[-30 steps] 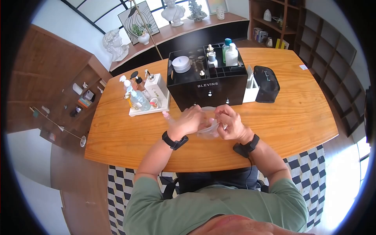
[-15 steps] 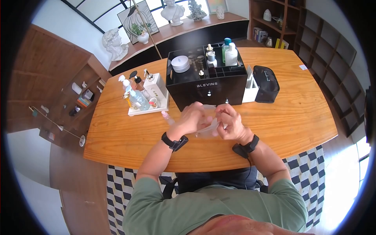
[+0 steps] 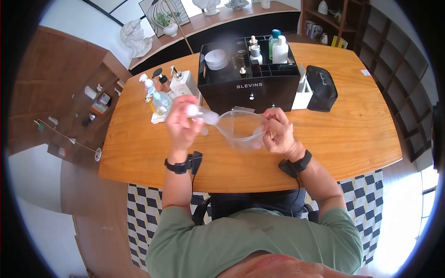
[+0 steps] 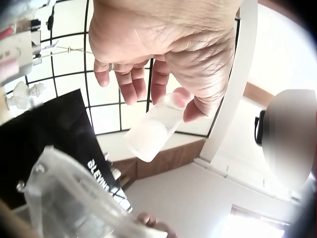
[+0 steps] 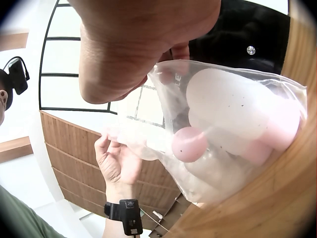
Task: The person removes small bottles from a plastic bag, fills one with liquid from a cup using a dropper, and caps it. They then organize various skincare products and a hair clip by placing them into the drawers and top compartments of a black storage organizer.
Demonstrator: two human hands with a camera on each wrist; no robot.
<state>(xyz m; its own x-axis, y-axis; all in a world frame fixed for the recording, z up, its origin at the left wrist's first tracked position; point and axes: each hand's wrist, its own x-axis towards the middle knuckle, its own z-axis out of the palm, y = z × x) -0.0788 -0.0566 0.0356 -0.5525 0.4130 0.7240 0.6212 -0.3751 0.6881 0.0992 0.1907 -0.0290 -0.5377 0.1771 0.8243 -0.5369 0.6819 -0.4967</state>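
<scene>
My left hand (image 3: 181, 124), raised left of the bag, pinches a small translucent bottle (image 4: 153, 130) with a pink cap by its cap end. The bottle's body points toward the bag mouth. My right hand (image 3: 279, 132) grips the rim of a clear plastic bag (image 3: 232, 132), whose mouth gapes wide. Inside the bag, the right wrist view shows several pale bottles (image 5: 228, 101) with pink caps, plus a round pink end (image 5: 189, 145). Below the left hand, a small pale thing (image 3: 204, 131) sits on the tabletop, partly covered.
Behind the bag stands a black organizer box (image 3: 250, 99) holding bottles and a round white jar (image 3: 216, 59). Pump bottles (image 3: 161, 101) crowd a white tray at the left. A white holder (image 3: 302, 99) and black pouch (image 3: 321, 88) are at the right of the wooden table (image 3: 352, 139).
My left hand has moved left and up away from the right hand, now with the small bottle in its fingers. The bag mouth is wider. The head view has tilted down slightly.
</scene>
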